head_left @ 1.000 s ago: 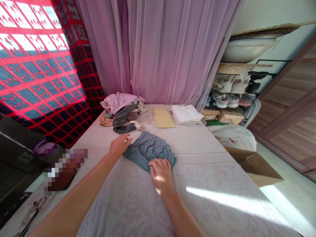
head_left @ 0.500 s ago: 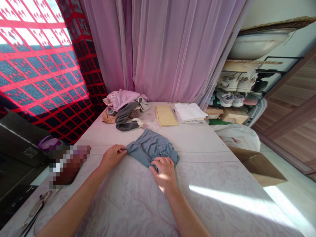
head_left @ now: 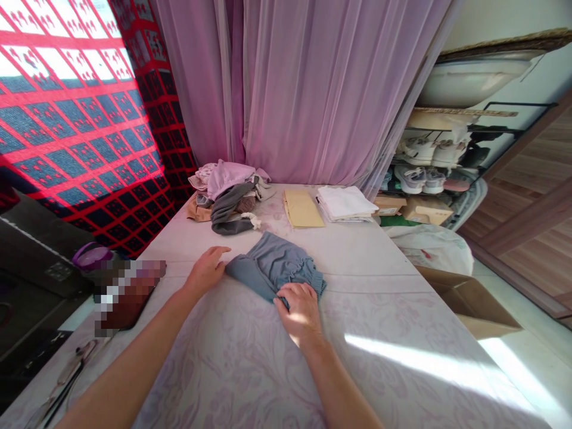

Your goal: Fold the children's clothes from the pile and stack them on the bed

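- Behind the grey-blue shorts (head_left: 272, 265): a clothes pile (head_left: 227, 193), a manila envelope (head_left: 302, 208) and a white folded stack (head_left: 345, 202) stand in the way.
- Left of them: the left hand (head_left: 206, 271), then a pixelated object (head_left: 127, 295).
- Right of them: a hand can pass over the floral sheet (head_left: 379, 322).

On the long covered table (head_left: 232, 369), the shorts (head_left: 272, 265) lie near the middle. Behind them, at the far end, are a pile of clothes (head_left: 227, 193) on left, an envelope (head_left: 302, 208), and folded cloth (head_left: 345, 202) on right. Right of the table, a cardboard box (head_left: 465, 304) stands before a shoe rack (head_left: 429, 161).
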### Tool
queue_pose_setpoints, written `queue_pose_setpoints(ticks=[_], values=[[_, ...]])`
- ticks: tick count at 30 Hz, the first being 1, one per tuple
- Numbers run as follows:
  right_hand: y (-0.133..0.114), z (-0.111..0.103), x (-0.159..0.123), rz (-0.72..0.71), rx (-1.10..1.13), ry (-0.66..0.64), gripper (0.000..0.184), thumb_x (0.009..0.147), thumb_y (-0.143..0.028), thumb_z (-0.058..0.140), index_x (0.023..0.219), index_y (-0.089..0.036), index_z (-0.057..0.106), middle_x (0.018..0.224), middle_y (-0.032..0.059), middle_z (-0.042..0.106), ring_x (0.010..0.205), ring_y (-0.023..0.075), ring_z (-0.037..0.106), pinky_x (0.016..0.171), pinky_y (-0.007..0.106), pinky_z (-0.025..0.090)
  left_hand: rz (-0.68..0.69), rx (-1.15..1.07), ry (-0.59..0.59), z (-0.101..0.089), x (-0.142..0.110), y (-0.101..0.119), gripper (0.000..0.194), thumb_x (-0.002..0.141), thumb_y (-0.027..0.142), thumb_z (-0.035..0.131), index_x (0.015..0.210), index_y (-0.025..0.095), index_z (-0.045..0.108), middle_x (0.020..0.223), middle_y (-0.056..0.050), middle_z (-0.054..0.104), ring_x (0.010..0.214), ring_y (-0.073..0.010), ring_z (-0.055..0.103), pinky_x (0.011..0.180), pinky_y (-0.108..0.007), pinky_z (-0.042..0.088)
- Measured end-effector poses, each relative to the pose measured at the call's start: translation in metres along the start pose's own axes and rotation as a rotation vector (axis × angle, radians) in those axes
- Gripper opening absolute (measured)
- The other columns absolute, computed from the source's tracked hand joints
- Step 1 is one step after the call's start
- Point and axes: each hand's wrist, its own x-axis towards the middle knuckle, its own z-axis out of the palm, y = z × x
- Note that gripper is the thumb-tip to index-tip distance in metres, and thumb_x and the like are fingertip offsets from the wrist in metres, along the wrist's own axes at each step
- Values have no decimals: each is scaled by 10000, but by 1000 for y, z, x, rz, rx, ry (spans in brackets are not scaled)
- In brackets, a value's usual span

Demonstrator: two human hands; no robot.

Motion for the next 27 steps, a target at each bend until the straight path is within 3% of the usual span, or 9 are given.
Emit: queue_pose_setpoints(ticks=[3,7,10,14,17,21,27], values=[[0,0,0,-10,-15,6,106,852,-273,606,839,-290,710,976,-5,713,975,183,602,1033,394,297,170,6,3,12,-16,22,388,873,228,384,1174,215,628,1234,-84,651,1193,-215,564,1066,-399,425],[0,2,-2,-39,-26,21,113,861,-284,596,861,-281,709,977,6,717,974,187,606,1027,392,315,350,55,-239,40,-39,45,496,947,464,415,1372,233,522,1445,-100,522,1366,-274,425,1140,-502,322],[5,2,-2,-81,23,91,154,883,-289,559,867,-277,712,971,14,725,968,185,619,1018,380,341,387,134,-310,53,-46,47,694,899,598,461,1484,235,372,1544,-127,381,1439,-324,296,1159,-570,237],[28,-10,3,-59,67,305,261,918,-314,461,926,-234,710,1021,69,722,994,196,627,973,348,407,391,151,-306,52,-49,47,726,890,585,490,1506,236,326,1558,-134,352,1448,-329,274,1165,-572,223],[52,-21,8,115,4,410,323,897,-336,440,1050,-179,679,1137,125,690,1066,233,609,965,366,428,400,130,-269,51,-54,59,704,875,464,562,1501,239,331,1564,-123,343,1451,-317,272,1169,-556,245],[67,-34,12,366,-99,269,427,883,-373,476,1234,-159,592,1160,136,686,1067,274,618,908,389,446,422,72,-285,59,-66,86,642,842,327,599,1453,263,414,1514,-86,436,1404,-280,372,1142,-467,352],[63,-54,37,471,-99,-45,497,838,-410,587,1282,-191,558,1006,102,729,935,267,669,786,351,463,315,81,-297,72,-66,115,547,848,370,607,1373,239,522,1424,-125,536,1307,-321,488,1102,-535,368]])
